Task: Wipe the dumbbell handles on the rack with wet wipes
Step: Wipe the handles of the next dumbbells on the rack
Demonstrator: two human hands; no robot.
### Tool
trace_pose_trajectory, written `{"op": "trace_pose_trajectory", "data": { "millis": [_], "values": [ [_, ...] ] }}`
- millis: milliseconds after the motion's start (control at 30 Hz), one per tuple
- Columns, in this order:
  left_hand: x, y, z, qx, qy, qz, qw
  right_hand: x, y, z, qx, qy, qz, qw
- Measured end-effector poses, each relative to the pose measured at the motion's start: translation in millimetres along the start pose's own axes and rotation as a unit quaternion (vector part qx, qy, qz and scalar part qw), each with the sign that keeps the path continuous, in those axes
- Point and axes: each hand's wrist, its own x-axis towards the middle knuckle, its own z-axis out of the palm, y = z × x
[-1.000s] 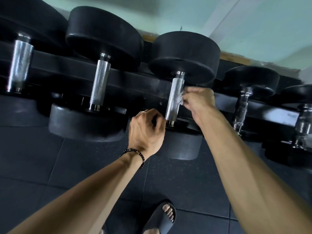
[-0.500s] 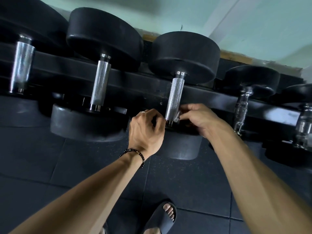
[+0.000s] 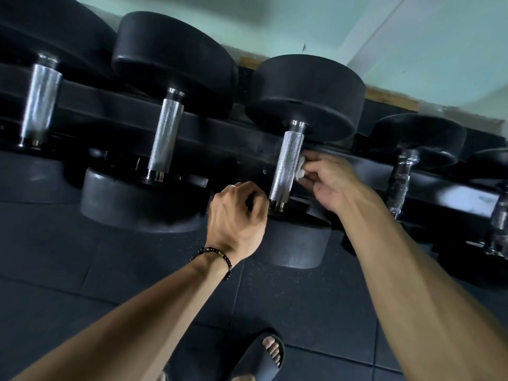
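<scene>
Right hand (image 3: pixel 334 185) pinches a small white wet wipe (image 3: pixel 301 168) in curled fingertips, pressing it against the right side of the knurled steel handle (image 3: pixel 287 165) of the third dumbbell (image 3: pixel 303 99) from the rack's left end, about mid-length. Left hand (image 3: pixel 236 218), beaded bracelet (image 3: pixel 217 257) at the wrist, is curled beside the handle's near end at the collar; whether its fingers hold anything cannot be told. The dumbbell lies across the black rack (image 3: pixel 220 127), front head overhanging the rack's front edge above dark rubber floor tiles (image 3: pixel 302 312).
</scene>
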Motion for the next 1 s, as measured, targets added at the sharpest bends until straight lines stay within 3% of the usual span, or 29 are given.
{"op": "trace_pose_trajectory", "data": {
  "millis": [133,333,500,633,700,800,900,933,1000],
  "values": [
    [0.4,0.5,1.1,-0.005,0.005,0.006,1.0,23.7,-7.7,18.0,0.151,0.055,-0.009,0.987],
    [0.2,1.5,-0.1,0.001,0.008,0.002,1.0,7.5,17.0,2.3,-0.015,-0.059,0.049,0.997],
    [-0.2,3.0,0.4,-0.003,0.008,-0.001,1.0,23.7,-5.1,2.5,0.16,-0.008,-0.013,0.987],
    [-0.7,3.1,-0.2,-0.002,0.012,-0.004,1.0,7.0,14.3,-0.3,0.002,-0.091,0.049,0.995],
    [-1.0,4.1,-0.8,-0.004,0.012,-0.005,1.0,5.7,20.7,-4.7,-0.053,-0.097,0.074,0.991],
    [-0.5,4.8,-0.3,-0.011,0.012,-0.008,1.0,17.2,11.7,-3.7,0.004,-0.058,0.019,0.998],
    [-0.1,4.7,-0.1,-0.009,0.01,-0.01,1.0,20.4,11.1,5.2,0.113,-0.071,0.001,0.991],
    [-0.2,4.3,-0.3,-0.007,0.011,-0.01,1.0,16.8,15.2,3.7,0.076,-0.077,0.011,0.994],
    [-0.8,4.7,-0.4,-0.005,0.012,-0.013,1.0,6.9,24.0,-4.5,-0.114,-0.09,0.03,0.989]
  ]
}}
